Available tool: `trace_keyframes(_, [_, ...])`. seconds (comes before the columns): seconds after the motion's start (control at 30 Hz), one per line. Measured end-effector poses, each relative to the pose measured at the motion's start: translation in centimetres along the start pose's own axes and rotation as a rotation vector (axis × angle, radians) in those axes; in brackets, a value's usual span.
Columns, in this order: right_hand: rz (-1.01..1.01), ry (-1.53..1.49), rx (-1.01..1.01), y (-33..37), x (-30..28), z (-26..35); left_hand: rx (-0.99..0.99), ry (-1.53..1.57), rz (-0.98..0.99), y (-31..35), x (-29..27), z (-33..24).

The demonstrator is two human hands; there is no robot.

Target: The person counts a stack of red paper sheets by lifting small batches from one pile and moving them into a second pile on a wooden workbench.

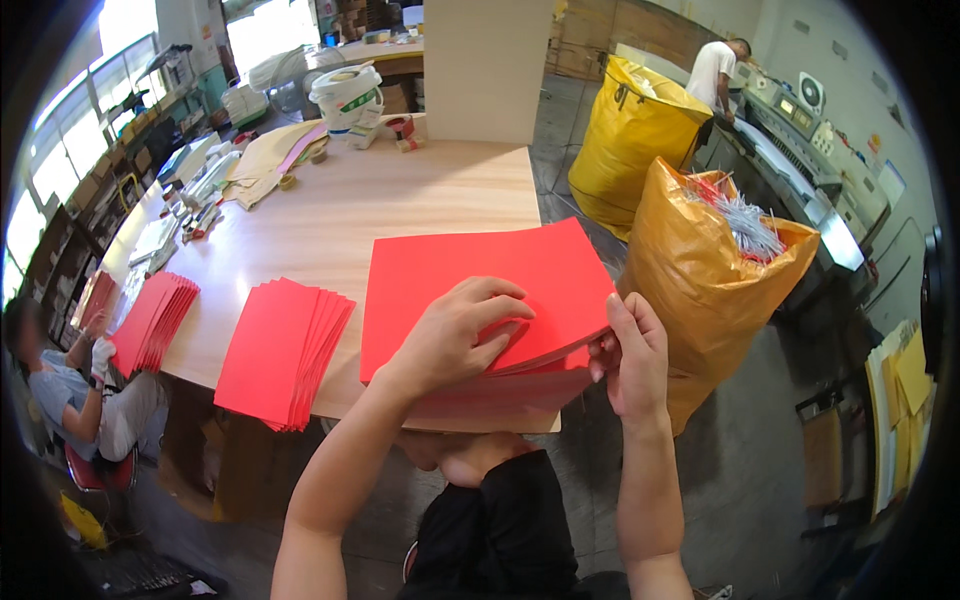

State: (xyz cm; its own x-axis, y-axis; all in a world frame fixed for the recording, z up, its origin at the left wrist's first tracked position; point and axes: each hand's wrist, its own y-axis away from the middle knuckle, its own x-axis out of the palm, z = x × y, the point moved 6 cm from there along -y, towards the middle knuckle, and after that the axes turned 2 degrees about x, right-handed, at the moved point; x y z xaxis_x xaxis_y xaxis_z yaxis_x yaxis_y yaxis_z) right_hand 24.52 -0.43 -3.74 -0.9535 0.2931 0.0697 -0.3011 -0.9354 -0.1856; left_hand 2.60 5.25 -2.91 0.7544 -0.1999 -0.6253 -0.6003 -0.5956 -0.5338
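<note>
Left hand (455, 335) flat, fingers spread, pressing top of red paper stack (480, 285) on worktop (400, 195). Right hand (630, 355) grip pinches stack's right edge.

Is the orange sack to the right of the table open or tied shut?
Open. The orange sack has its mouth gaping upward, and a bundle of thin silvery and red strips sticks out above the rim.

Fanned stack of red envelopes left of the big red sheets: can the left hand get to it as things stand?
Probably yes. The fanned stack of red envelopes lies on the wooden table just left of the left hand, with nothing between. That hand is pressed flat on the stack of large red paper sheets and would have to lift off first.
</note>
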Motion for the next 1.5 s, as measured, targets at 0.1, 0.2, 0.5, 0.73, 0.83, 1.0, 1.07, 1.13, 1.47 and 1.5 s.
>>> trace_keyframes(0.1, [-0.083,0.466,-0.347,-0.3,0.6,1.2,-0.002,-0.019,0.013,0.1,-0.1,0.0])
trace_keyframes(0.2, [0.085,-0.256,0.258,-0.9,0.2,-0.7,0.027,-0.003,0.034,0.0,-0.4,-0.7])
trace_keyframes(0.5, [0.104,-0.331,0.277,-0.7,0.3,-0.5,0.009,0.074,0.037,-0.1,-0.3,-0.1])
trace_keyframes(0.73, [0.095,-0.274,0.245,-0.6,0.4,0.4,-0.073,0.161,0.020,0.0,-0.5,0.1])
trace_keyframes(0.83, [0.057,-0.215,0.171,-0.5,0.7,0.8,-0.157,0.240,-0.016,0.0,-0.7,-0.2])
trace_keyframes(1.0, [-0.026,0.492,-0.156,-1.3,0.6,0.9,-0.053,0.087,-0.079,-0.1,-0.2,-0.6])
trace_keyframes(1.07, [0.119,-0.011,0.159,-1.6,0.3,0.4,0.011,0.035,0.066,0.0,0.0,-0.2])
trace_keyframes(1.13, [0.130,-0.159,0.249,-1.4,0.3,0.3,0.057,-0.014,0.024,-0.1,-0.1,-1.3])
trace_keyframes(1.47, [0.124,-0.190,0.231,-1.1,0.1,-0.1,0.020,-0.007,-0.027,-0.1,-0.4,-1.3])
trace_keyframes(1.5, [0.117,-0.179,0.225,-1.1,0.0,-0.3,0.027,0.001,-0.033,-0.1,-0.3,-1.2])
